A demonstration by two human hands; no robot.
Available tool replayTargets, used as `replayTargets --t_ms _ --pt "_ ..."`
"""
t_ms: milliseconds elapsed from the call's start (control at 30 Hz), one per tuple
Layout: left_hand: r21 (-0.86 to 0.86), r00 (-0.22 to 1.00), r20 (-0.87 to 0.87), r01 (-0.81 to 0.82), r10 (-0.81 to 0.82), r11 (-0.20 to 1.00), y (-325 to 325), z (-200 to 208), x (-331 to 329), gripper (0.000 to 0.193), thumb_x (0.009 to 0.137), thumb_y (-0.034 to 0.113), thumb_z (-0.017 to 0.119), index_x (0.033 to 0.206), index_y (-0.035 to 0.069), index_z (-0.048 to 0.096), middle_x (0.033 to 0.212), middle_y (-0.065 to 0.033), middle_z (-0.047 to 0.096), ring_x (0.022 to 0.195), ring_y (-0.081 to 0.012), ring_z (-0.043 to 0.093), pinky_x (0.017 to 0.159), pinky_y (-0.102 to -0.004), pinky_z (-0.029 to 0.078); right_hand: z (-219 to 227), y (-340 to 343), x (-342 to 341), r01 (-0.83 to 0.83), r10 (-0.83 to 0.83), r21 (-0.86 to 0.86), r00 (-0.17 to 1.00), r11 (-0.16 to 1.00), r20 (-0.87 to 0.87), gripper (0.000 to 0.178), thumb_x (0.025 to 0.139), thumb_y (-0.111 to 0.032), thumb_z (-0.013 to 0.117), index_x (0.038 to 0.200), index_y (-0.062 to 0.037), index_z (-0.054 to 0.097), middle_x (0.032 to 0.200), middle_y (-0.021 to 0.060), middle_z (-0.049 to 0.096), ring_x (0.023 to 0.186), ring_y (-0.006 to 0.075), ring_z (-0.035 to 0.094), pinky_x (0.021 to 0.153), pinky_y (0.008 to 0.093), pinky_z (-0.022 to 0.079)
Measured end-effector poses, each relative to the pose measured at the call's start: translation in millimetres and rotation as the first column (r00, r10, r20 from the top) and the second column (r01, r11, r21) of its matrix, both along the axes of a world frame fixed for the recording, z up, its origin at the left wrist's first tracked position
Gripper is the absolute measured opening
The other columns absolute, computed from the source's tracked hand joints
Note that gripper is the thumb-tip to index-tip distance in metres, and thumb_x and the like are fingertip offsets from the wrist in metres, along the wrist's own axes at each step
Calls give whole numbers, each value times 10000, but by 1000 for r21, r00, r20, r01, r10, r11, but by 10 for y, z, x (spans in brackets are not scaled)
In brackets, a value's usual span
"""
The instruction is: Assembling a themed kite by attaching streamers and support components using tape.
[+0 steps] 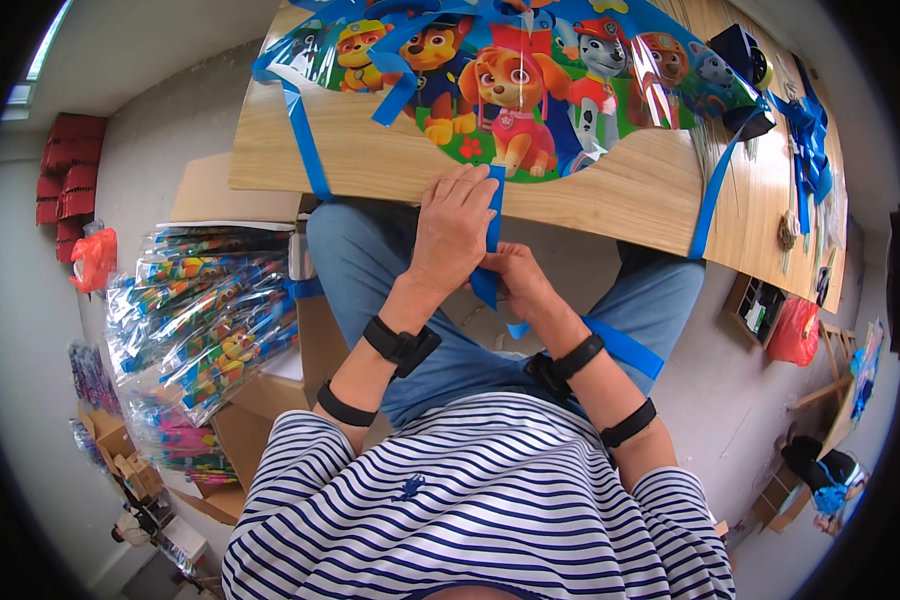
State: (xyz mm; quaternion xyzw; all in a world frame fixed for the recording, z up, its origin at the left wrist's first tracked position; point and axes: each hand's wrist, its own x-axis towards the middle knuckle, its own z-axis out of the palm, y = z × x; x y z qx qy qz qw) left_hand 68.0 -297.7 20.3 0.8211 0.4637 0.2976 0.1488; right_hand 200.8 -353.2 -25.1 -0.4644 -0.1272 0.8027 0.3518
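A glossy plastic sheet printed with cartoon dogs lies across the wooden table, its curved lower edge toward me. From that edge a blue ribbon hangs down over the table's near side. My left hand is closed against the ribbon just below the table edge, fingertips along its upper part. Lower and to the right, my right hand pinches the ribbon between thumb and fingers. Part of the ribbon is hidden by both hands. Its loose end crosses my right thigh.
Blue strips hang at both sides of the table; a blue ribbon bundle and thin rods lie at its right. An open carton with clear-wrapped printed packs stands left. Red boxes are stacked by the wall. People work behind on both sides.
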Motion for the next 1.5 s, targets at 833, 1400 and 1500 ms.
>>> replayTargets --t_ms 833,1400,1500 --pt "42 980 -198 -10 18 999 -14 -61 128 471 763 194 747 1173 11 602 1240 -122 555 1205 -302 496 1056 -525 329 -65 4 -24 52 -53 32 998 998 40 107 876 -46 615 895 13 702 806 102 714 673 145 673 632 256 529" --pt "53 980 -196 -17 27 998 -4 -68 155 482 744 223 770 1153 11 625 1198 -124 560 1164 -307 507 1041 -507 344 -78 0 -17 36 -39 45 997 998 68 118 868 -67 632 877 15 716 793 100 713 659 140 665 623 256 522" --pt "52 981 -191 -15 25 999 -7 -61 150 480 743 221 770 1150 12 626 1198 -125 560 1158 -317 506 1037 -508 345 -93 -4 -11 32 -35 44 997 998 72 118 870 -66 630 879 12 717 797 95 715 660 134 663 624 252 519"
